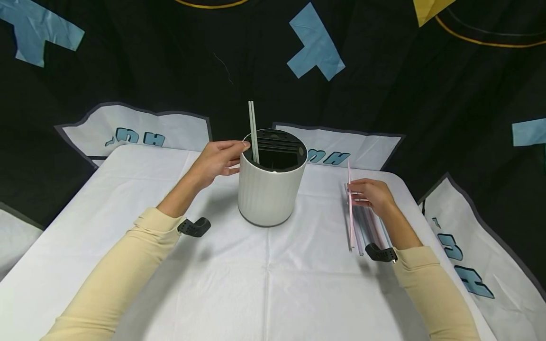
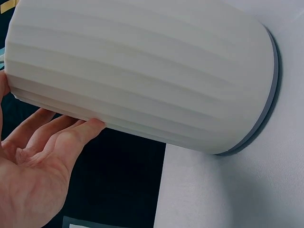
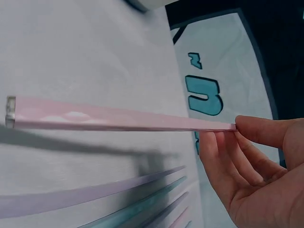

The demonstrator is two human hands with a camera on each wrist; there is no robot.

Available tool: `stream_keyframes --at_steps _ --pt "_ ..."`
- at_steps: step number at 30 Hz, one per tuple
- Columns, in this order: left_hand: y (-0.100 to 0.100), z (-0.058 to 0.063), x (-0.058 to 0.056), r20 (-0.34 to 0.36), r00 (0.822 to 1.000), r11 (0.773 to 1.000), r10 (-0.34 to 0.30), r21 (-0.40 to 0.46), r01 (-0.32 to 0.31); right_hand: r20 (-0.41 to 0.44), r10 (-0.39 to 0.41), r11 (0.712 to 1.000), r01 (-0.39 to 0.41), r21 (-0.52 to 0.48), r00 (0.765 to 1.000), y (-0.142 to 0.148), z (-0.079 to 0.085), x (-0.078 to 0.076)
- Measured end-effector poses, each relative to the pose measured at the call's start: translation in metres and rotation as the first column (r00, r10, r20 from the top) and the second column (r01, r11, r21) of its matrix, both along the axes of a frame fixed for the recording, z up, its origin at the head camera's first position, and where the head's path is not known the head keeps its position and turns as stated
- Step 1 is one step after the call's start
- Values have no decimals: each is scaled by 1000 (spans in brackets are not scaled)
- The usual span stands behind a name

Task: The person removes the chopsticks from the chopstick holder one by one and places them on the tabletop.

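Note:
A white ribbed utensil holder (image 1: 270, 199) with a black slotted insert (image 1: 279, 138) stands on the table. Two pale chopsticks (image 1: 253, 124) lean upright in its left side. My left hand (image 1: 216, 160) holds the holder's left side, thumb at the rim and fingers against the wall, partly hidden behind it. Over at the right, my right hand (image 1: 373, 194) pinches a pink chopstick (image 3: 104, 116) by one end between thumb and fingers, above the table. Beneath it lie several more chopsticks (image 3: 137, 206) in purple, teal, grey and pink, side by side.
White cloth covers the table (image 1: 222, 293). A black curtain (image 1: 170, 61) with blue patches hangs behind, and printed white panels (image 1: 170, 130) run along the table's far edge. Black wrist cameras (image 1: 194, 227) sit on both wrists.

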State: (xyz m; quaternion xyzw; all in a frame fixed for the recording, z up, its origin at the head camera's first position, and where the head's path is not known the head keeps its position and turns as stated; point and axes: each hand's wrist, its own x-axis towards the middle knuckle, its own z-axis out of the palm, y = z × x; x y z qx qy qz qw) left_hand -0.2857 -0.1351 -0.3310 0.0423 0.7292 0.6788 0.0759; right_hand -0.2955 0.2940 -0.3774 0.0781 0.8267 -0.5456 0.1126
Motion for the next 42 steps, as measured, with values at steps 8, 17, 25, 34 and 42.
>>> stream_keyframes --at_steps 8,17,25,34,42 --pt "0 1 1 -5 1000 1000 0 -3 0 38 4 999 -5 32 999 1 -16 3" --pt "0 0 1 2 1000 1000 5 4 -5 56 -22 1000 22 -1 998 2 -27 1" --pt "0 1 1 2 1000 1000 2 1 -2 71 -45 998 41 55 996 4 -34 -2" --pt "1 1 1 3 1000 1000 11 1 -11 65 -52 997 48 57 997 7 -39 0" --pt "0 0 0 11 1000 1000 6 8 -6 63 -51 995 45 94 997 7 -41 0"
